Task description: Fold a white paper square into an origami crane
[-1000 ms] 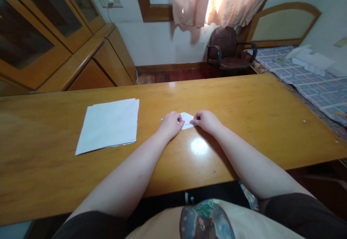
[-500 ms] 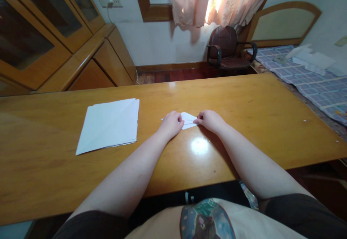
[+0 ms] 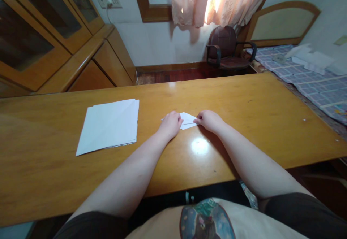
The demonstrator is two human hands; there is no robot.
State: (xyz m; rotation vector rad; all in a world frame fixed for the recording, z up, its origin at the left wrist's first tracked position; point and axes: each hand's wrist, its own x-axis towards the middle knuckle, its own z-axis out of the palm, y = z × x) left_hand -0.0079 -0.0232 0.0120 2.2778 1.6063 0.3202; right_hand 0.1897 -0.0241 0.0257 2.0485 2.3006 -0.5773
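Observation:
A small folded white paper [image 3: 188, 120] lies on the wooden desk [image 3: 244, 123] in front of me. My left hand [image 3: 171, 124] rests on its left part with curled fingers pressing it down. At the paper's right tip, my right hand [image 3: 208, 120] pinches the edge with closed fingers. Most of the paper is hidden under my hands.
A stack of white sheets [image 3: 110, 125] lies on the desk to the left. Behind the desk stand a brown armchair [image 3: 226, 49], wooden cabinets [image 3: 54, 33] at the left and a bed with a checked cover [image 3: 311, 80] at the right.
My right hand slid a little to the right along the folded paper's edge, showing more of it. The left hand stayed where it was.

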